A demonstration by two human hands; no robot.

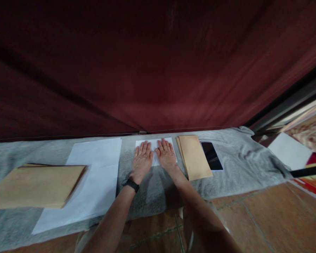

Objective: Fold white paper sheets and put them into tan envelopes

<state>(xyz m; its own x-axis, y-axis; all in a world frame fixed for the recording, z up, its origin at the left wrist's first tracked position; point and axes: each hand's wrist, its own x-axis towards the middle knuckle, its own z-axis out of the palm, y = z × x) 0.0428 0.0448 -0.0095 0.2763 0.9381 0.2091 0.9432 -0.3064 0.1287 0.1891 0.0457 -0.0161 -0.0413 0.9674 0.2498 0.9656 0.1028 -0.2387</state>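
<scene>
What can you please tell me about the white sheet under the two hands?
The sheet is white, apparently paper, with no print visible. It lies flat on the grey cloth, between larger paper and some envelopes. The left hand and right hand rest on it, palms down, covering much of it.

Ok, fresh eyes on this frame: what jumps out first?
Probably the left hand and right hand, both flat on a small white sheet in the middle. Next, the dark red backdrop filling the upper half. Then the black phone on the grey cloth, right of the hands.
</scene>
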